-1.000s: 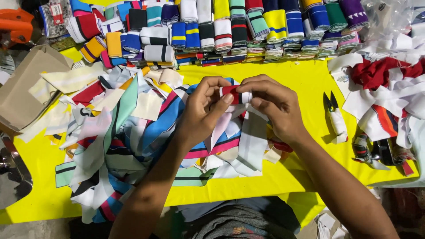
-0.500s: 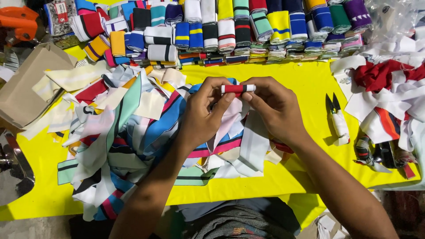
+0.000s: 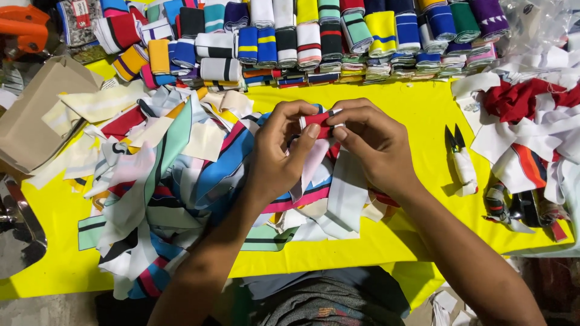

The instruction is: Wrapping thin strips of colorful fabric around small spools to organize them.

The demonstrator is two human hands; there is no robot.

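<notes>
My left hand (image 3: 279, 151) and my right hand (image 3: 370, 142) meet over the middle of a yellow table (image 3: 417, 108). Between their fingertips they pinch a small red and white fabric strip (image 3: 318, 122), folded into a tight roll. Under both hands lies a loose heap of striped fabric strips (image 3: 181, 175) in blue, white, pink, mint and cream. A longer white strip (image 3: 345, 193) hangs below my right hand onto the heap.
Rows of rolled striped fabric bands (image 3: 314, 36) line the far edge. Small thread snips (image 3: 460, 158) lie right of my hands. A red and white scrap pile (image 3: 531, 121) fills the right side. A cardboard box (image 3: 30, 115) sits far left, beside an orange tool (image 3: 24, 27).
The hands have drawn closer together and the red and white strip, first stretched between them, is now folded up small between the fingertips.
</notes>
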